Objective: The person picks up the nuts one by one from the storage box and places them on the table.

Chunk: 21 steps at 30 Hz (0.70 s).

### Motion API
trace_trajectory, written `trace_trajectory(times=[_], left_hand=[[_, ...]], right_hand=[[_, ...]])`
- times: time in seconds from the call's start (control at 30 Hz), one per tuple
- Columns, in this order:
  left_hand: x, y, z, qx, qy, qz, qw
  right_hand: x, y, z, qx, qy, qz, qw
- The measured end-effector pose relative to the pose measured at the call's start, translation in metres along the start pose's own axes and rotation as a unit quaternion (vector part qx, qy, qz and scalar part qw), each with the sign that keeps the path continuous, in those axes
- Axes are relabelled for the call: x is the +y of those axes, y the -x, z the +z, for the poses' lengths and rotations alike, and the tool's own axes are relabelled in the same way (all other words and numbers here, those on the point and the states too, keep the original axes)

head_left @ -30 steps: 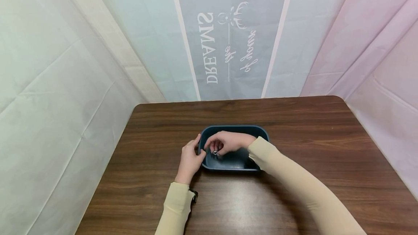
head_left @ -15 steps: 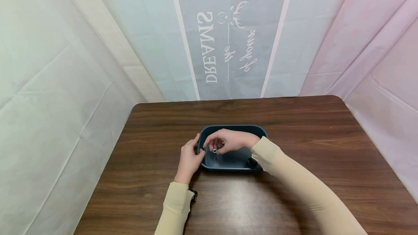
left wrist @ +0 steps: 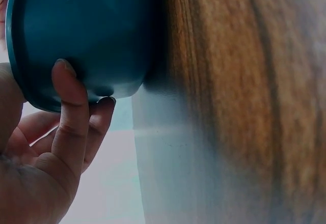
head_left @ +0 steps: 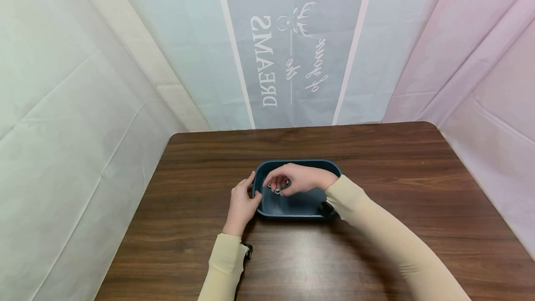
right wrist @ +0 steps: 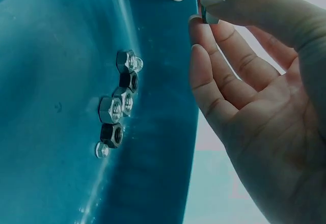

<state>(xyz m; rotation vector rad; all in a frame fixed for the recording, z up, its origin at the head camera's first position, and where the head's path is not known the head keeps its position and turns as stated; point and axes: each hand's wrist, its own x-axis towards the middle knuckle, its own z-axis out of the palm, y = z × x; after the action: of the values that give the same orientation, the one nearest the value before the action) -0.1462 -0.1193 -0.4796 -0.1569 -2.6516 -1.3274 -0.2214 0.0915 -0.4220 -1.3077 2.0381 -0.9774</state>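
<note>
A dark blue tray (head_left: pixel 301 217) with rounded corners stands on the table. My left hand (head_left: pixel 242 206) grips its left end, the thumb over the rim and the fingers along the outside wall (left wrist: pixel 102 35). Over the tray's left half, my right hand (head_left: pixel 298 179) pinches a small shiny metal nut (head_left: pixel 277 191) between thumb and fingertips. In the right wrist view that nut (right wrist: pixel 208 16) is mostly covered by the thumb. Several loose hex nuts (right wrist: pixel 110 109), silver and darker, lie in a row on the tray floor near the wall.
The brown wood-grain table (head_left: pixel 200 175) surrounds the tray. Behind it hangs a printed cloth (head_left: pixel 292 59), with pale cloth walls at both sides. A black wrist camera (head_left: pixel 326 208) hangs under the right sleeve, low over the tray's front right corner.
My right hand has risen slightly and shifted a little to the right with the nut pinched. The left hand stays on the tray's end.
</note>
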Motion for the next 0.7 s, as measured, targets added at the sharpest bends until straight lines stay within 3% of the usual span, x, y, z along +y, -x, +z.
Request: trace_trajectory(times=[0.7], left_hand=[[-0.003,0.0,0.003,0.002,-0.004,-0.001,1.0]], right_hand=[[-0.002,0.025,-0.016,0.061,-0.03,-0.012,0.9976]])
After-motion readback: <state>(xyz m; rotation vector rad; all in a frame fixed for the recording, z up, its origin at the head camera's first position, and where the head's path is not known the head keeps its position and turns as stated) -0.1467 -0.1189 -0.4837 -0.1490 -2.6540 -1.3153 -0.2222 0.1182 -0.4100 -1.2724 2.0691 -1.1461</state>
